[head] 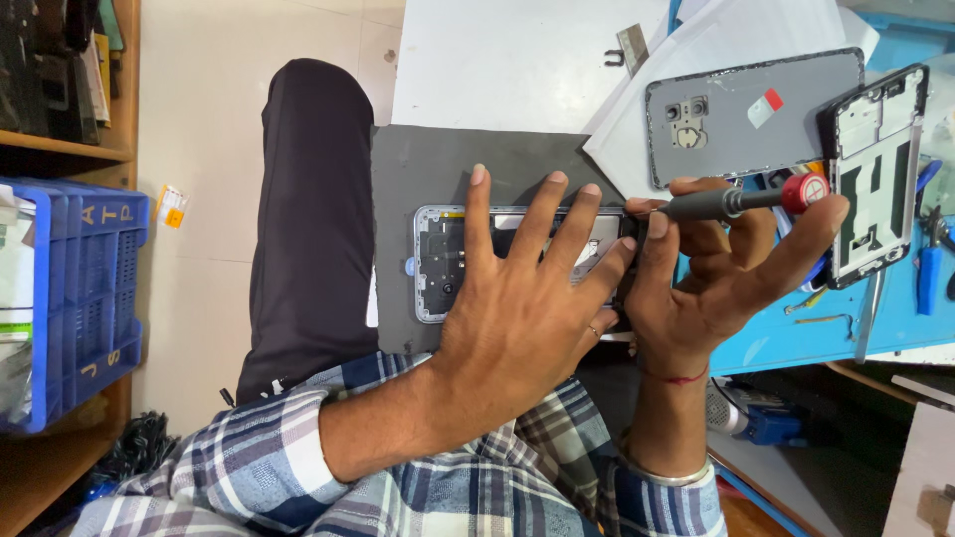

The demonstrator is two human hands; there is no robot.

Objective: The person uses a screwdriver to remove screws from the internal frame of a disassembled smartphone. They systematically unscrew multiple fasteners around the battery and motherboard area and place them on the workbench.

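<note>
Opened phone (438, 261) lying flat on dark mat (418, 164), likely light, thin and fragile inside, best pinned at its frame edges: left hand (517, 308) pressing with fingers spread, right hand (716, 268) fingers pinching red-capped screwdriver (741, 202).

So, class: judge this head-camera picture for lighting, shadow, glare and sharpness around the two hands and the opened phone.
Head view: even, bright light; the left hand casts only a soft shadow on the opened phone and the grey mat; the right hand and screwdriver are sharp, no motion blur; the white sheet looks nearly washed out; the edges bend slightly, as with a wide lens.
</note>
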